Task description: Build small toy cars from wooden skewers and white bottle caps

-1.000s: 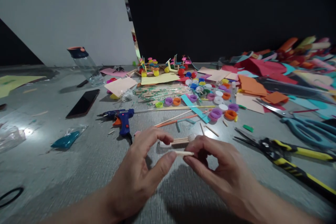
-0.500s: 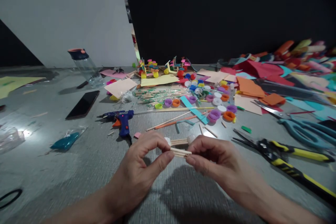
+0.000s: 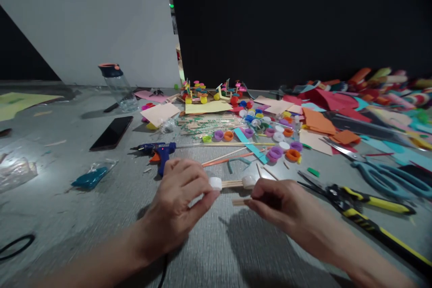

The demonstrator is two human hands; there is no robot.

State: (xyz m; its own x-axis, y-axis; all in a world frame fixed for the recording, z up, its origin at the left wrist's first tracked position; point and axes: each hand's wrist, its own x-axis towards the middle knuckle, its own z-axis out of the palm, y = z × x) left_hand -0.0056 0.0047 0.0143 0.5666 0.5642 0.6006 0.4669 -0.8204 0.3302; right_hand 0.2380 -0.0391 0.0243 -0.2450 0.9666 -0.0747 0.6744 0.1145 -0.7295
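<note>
My right hand (image 3: pixel 283 202) pinches a few short wooden sticks (image 3: pixel 239 202) between thumb and fingers; their free ends point left. My left hand (image 3: pixel 185 198) has its thumb and fingertips closed at a white bottle cap (image 3: pixel 215 183), partly covering it. Two white caps, this one and another white cap (image 3: pixel 249 182) on the right, are joined by pale wooden sticks (image 3: pixel 232 184) lying between them on the table. The right cap is close behind my right fingertips.
A blue glue gun (image 3: pixel 158 153) lies behind my left hand. Pliers (image 3: pixel 340 193) and scissors (image 3: pixel 371 166) are at the right. Coloured caps (image 3: pixel 275 153), wrapped sticks (image 3: pixel 209 123) and paper sheets (image 3: pixel 320 119) spread behind. A phone (image 3: pixel 112 132) and bottle (image 3: pixel 118 87) stand left.
My left hand has let go of the short sticks and moved to the left white cap. My right hand keeps the sticks and has shifted slightly right. The camera view has turned a little.
</note>
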